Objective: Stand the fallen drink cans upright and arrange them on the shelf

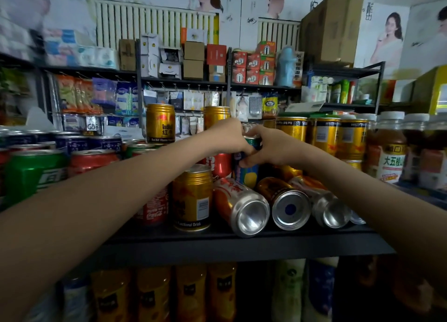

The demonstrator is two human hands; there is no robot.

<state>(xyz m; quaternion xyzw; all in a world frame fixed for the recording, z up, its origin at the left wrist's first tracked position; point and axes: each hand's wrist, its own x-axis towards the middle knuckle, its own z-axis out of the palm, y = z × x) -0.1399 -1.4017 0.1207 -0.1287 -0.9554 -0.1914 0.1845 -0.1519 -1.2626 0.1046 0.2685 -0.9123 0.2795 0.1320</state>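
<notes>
Starting far left, we're looking at a green can (29, 174) and a red can (93, 161) standing upright in the crowded rows. A Red Bull can (160, 123) is sitting higher up behind them. Nearer the edge of the black shelf (242, 239), a Coca-Cola can (154, 208) and a gold can (192, 198) are standing just beside each other.

Our left hand (229, 135) is gripping the top of a blue-and-yellow can (246, 174), fingers curled over it. That can is standing upright mid-shelf, just behind the fallen ones. Our right hand (278, 150) is holding the same can from the other side, with the thumb pressing on its side and the fingers wrapped round the back, out of sight.

In front, three cans are lying on their sides with their bottoms facing us: an orange can (239, 200), a dark gold can (283, 200), and a third fallen can (321, 200) that our right forearm is partly hiding.

Further right, gold cans (324, 133) are standing upright, and white-capped bottles (389, 152) are lining the far right.
</notes>
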